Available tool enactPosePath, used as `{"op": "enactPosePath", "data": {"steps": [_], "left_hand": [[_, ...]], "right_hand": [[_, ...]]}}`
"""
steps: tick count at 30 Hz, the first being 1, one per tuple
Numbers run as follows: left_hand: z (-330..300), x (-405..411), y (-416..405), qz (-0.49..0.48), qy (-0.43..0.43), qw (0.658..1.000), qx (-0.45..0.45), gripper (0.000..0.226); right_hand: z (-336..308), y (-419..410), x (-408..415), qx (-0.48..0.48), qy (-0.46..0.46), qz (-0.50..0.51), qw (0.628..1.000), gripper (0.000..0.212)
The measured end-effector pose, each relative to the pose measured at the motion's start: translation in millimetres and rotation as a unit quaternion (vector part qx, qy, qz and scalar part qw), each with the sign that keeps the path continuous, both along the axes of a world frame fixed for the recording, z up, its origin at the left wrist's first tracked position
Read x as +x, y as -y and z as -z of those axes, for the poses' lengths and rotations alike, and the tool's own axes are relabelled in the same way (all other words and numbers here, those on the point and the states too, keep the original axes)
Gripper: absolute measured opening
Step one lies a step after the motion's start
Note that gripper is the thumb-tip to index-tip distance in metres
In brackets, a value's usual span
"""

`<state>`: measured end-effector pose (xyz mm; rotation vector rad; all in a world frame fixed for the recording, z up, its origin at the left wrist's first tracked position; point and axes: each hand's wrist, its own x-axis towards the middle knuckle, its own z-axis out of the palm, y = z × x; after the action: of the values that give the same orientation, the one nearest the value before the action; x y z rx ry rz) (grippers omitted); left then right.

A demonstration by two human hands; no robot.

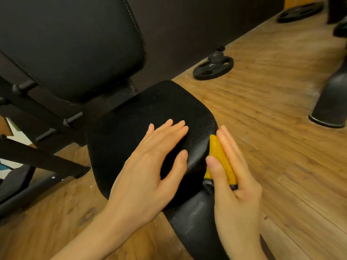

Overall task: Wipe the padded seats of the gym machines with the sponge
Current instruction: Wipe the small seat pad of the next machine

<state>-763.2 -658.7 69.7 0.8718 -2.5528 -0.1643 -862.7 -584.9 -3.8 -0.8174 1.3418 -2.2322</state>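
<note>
Pinched on edge between my right hand's (234,177) thumb and fingers, the yellow foam sponge (220,158) touches the black padded vinyl seat's (142,117) right rim; my left hand (150,166) rests flat and empty on the seat. Such thin contact could slide off.

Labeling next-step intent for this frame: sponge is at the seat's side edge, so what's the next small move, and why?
Probably sweep the right hand leftward, up onto the top of the seat pad. The yellow sponge is pressed only against the pad's right edge, while the left hand lies flat on the top, steadying it, so most of that surface likely remains unwiped.
</note>
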Motion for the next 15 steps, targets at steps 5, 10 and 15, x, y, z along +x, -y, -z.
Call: {"op": "enactPosePath", "data": {"steps": [5,10,15], "left_hand": [[-2,5,-2,0.024,-0.066,0.997,0.012,0.041],[-6,30,1,0.022,-0.116,0.993,0.025,0.040],[7,66,10,-0.013,-0.109,0.994,0.028,0.041]], "right_hand": [[-12,38,-45,0.056,0.153,-0.094,0.982,0.027],[-15,11,-7,0.046,-0.006,0.067,0.997,0.035],[8,-16,56,0.028,-0.369,0.026,0.929,0.046]]}}
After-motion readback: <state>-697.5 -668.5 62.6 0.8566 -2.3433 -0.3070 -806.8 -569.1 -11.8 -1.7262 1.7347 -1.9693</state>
